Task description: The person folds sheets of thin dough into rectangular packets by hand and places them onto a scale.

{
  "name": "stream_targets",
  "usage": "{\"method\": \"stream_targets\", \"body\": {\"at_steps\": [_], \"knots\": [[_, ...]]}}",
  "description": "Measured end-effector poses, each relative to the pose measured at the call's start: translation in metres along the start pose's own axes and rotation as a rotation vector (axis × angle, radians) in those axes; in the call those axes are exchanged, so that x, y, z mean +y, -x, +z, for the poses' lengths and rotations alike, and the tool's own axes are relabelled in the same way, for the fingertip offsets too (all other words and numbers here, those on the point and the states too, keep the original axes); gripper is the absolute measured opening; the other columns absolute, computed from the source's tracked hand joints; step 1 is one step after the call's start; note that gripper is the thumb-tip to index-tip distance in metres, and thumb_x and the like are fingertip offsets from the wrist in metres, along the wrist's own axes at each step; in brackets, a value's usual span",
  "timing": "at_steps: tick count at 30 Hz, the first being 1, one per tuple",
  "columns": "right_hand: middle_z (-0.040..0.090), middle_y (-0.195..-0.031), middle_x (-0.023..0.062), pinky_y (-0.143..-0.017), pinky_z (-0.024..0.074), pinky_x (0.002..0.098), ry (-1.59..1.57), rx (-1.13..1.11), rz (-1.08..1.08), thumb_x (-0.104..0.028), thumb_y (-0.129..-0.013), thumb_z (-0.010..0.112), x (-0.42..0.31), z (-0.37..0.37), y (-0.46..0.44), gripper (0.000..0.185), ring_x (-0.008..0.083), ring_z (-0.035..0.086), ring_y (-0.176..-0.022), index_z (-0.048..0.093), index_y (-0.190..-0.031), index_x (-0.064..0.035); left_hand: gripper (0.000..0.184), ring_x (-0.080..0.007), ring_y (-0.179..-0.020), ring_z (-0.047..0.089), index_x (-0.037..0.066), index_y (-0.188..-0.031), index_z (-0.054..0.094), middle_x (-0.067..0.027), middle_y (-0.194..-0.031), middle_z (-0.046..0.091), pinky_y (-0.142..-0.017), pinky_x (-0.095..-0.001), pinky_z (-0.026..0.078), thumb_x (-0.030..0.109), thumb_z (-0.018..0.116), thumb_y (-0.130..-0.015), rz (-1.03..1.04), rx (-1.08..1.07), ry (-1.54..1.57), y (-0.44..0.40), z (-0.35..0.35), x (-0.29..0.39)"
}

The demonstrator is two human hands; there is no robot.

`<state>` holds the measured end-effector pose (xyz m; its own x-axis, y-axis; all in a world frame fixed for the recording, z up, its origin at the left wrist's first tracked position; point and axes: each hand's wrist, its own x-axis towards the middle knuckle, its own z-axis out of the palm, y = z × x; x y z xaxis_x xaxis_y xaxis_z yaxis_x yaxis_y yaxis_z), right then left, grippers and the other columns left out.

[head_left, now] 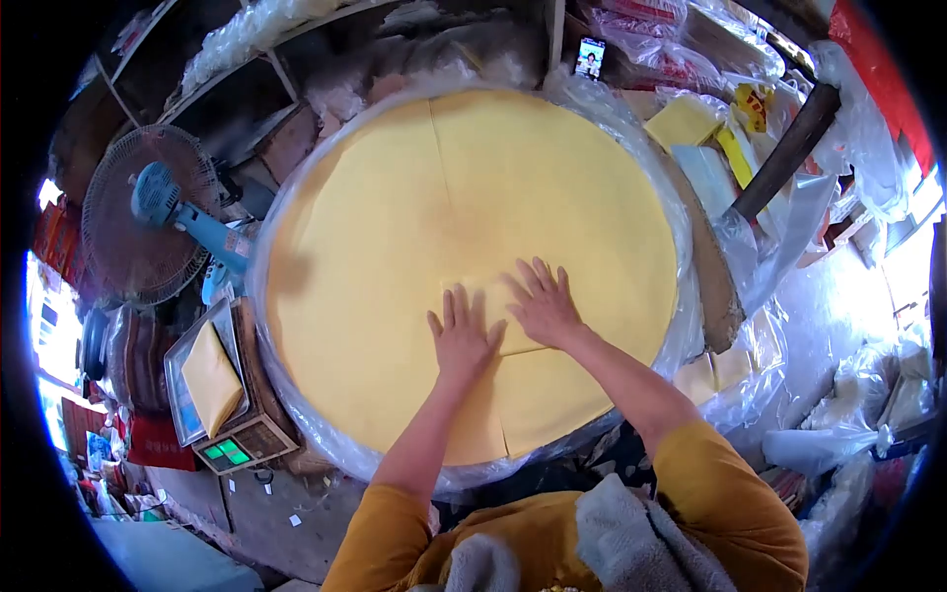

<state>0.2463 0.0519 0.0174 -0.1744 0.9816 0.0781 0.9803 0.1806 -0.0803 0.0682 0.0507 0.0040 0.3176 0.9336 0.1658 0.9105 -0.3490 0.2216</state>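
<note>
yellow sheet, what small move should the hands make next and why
Perhaps a light outward smoothing stroke with both palms: the left hand and right hand are palm down over the yellow sheet, fingers spread, and a straight edge shows between the wrists, which may need pressing flat.

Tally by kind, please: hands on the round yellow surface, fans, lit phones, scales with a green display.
Hands on the round yellow surface: 2 (left hand, right hand)
Fan: 1
Lit phone: 1
Scale with a green display: 1
Total: 5
</note>
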Motion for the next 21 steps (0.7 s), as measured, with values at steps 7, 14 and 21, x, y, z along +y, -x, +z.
{"method": "stream_targets", "body": {"at_steps": [7,14,21], "knots": [[0.048,-0.130,0.0110,-0.102,0.0333,0.0512,-0.068,-0.185,0.062,-0.042,-0.064,0.075,0.006,-0.035,-0.022,0.076,0.0307,0.042,-0.123,0.047,-0.131,-0.0182,0.070,-0.0333,-0.139,0.016,0.014,-0.140,0.036,-0.0164,-0.151,0.018,-0.105,-0.0651,0.012,0.057,0.046,-0.086,0.075,0.092,0.004,0.021,0.033,-0.003],[0.067,-0.087,0.0128,-0.074,0.0498,0.0386,-0.194,-0.408,-0.102,-0.026,-0.052,0.085,-0.011,-0.078,-0.016,0.042,0.0281,0.064,-0.083,0.066,-0.085,-0.0073,0.077,-0.0360,-0.140,0.012,0.014,-0.144,0.024,-0.0176,-0.150,0.016,-0.107,-0.0608,0.013,0.034,0.062,-0.080,0.038,0.116,0.222,0.081,-0.050,0.008],[0.063,-0.076,0.0104,-0.064,0.0469,0.0431,-0.021,-0.158,-0.620,-0.011,-0.063,0.075,-0.124,-0.175,0.005,0.024,0.0328,0.061,-0.074,0.057,-0.079,-0.0059,0.044,-0.0281,-0.103,0.057,0.007,-0.118,0.054,-0.0107,-0.112,0.060,-0.092,-0.0469,0.040,0.016,0.066,-0.077,0.022,-0.064,0.523,0.085,-0.127,-0.034]]}}
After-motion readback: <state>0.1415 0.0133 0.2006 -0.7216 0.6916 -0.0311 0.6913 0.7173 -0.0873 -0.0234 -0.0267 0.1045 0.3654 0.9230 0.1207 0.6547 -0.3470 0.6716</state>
